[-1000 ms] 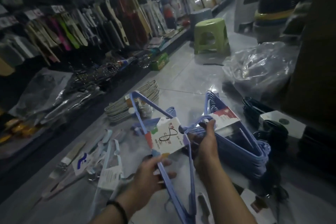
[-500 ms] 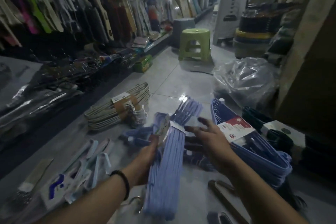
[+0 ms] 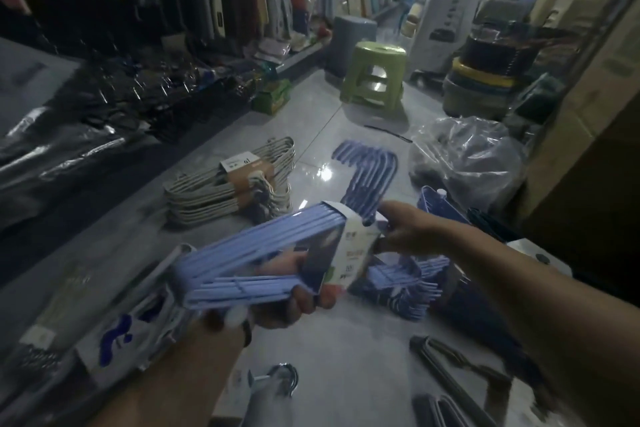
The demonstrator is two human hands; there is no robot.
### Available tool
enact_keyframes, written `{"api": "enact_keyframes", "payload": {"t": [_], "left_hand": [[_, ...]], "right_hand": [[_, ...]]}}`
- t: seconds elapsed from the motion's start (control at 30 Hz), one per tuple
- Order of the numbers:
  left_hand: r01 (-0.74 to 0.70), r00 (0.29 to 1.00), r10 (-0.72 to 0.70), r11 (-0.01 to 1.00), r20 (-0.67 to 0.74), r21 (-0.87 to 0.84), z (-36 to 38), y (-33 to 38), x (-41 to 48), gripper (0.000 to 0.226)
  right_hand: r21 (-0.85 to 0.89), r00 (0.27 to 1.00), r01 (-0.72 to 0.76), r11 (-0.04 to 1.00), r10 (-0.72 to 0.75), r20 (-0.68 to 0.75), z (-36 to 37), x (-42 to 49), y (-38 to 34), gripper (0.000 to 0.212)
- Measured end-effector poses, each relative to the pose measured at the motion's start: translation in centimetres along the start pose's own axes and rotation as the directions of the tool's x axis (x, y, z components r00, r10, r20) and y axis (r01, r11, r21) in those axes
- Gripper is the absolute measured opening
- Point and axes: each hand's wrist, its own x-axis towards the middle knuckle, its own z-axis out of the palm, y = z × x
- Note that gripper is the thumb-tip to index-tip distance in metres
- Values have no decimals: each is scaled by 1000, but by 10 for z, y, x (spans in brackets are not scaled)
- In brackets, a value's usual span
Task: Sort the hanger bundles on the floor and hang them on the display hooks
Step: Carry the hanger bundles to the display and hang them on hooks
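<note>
Blue hanger bundle (image 3: 256, 253), L hand (image 3: 291, 302) underneath, R hand (image 3: 408, 232) at hooks

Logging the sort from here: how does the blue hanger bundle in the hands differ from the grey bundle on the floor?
The blue hanger bundle is lifted off the floor, gripped by the left hand and right hand; the grey bundle lies flat on the tiles, untouched. The blue one has a white paper label, the grey one a brown band with a white tag. Both are banded stacks of hangers.
</note>
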Motion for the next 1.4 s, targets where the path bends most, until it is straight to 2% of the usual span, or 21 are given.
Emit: {"api": "enact_keyframes", "payload": {"t": [0.07,0.1,0.17,0.2,0.23,0.27,0.33,0.4,0.43,0.5,0.57,0.63,0.67,0.73,0.77,0.83,0.9,0.97,1.1,1.23,1.4], "left_hand": [[-116,993,113,985,-28,-124,7,5,-12,59],[-74,997,80,955,9,-286,2,3,-19,61],[-166,982,191,885,12,-435,-7,-3,-36,64],[-374,922,304,862,-240,-343,-21,-15,-42,70],[-523,829,405,805,-386,-279,-35,-25,-48,74],[-613,774,474,728,-420,-308,-46,-31,-52,75],[-723,682,460,543,-569,-428,-46,-30,-63,95],[-814,550,414,459,-726,-355,-41,-21,-55,104],[-839,484,385,461,-786,-290,-35,-16,-51,96],[-844,366,328,511,-871,-162,-40,-9,-34,57],[-839,282,195,525,-940,-143,-46,-4,-18,31],[-848,281,119,496,-952,-188,-54,-3,-10,30],[-844,298,107,494,-948,-210,-60,-4,-7,37],[-843,311,83,483,-947,-235,-75,-9,-1,49],[-858,301,69,455,-951,-239,-87,-12,4,52],[-871,269,23,432,-963,-233,-97,-12,9,43],[-875,242,8,434,-970,-215,-106,-8,10,31],[-866,244,-1,449,-970,-218,-114,-7,8,29],[-849,291,16,465,-957,-250,-117,1,11,25],[-816,358,138,527,-923,-238,-115,12,25,47],[-713,420,158,667,-894,-217,-110,5,61,33]], "right_hand": [[248,999,-33,968,26,31,-8,3,-9,28],[331,998,-53,942,45,32,-8,5,-14,23],[380,994,-109,918,112,14,-4,7,-21,26],[374,986,-159,914,168,9,-2,10,-20,27],[357,975,-214,909,223,17,0,13,-18,28],[357,961,-270,894,273,43,4,16,-14,29],[346,919,-392,852,376,116,11,22,-10,29],[304,869,-495,814,470,155,23,27,-7,28],[285,846,-533,797,504,172,30,29,-8,29],[287,823,-568,771,539,179,42,34,-3,28],[338,826,-558,758,547,139,51,42,5,25],[305,870,-458,835,491,-37,57,47,9,29],[200,883,-388,899,426,-199,60,45,10,32],[-8,855,-226,974,194,-480,76,28,5,36],[-119,846,-145,982,61,-530,89,15,0,36],[-335,922,-85,938,-53,-383,116,-2,-9,47],[-397,972,-136,908,45,-229,141,-1,-7,66],[-376,960,-200,905,105,-259,152,9,-2,70],[-493,949,-242,836,97,-301,152,39,8,24],[-455,924,-314,833,158,-348,153,60,22,26],[-422,906,-384,821,247,-344,156,83,42,28]]}}
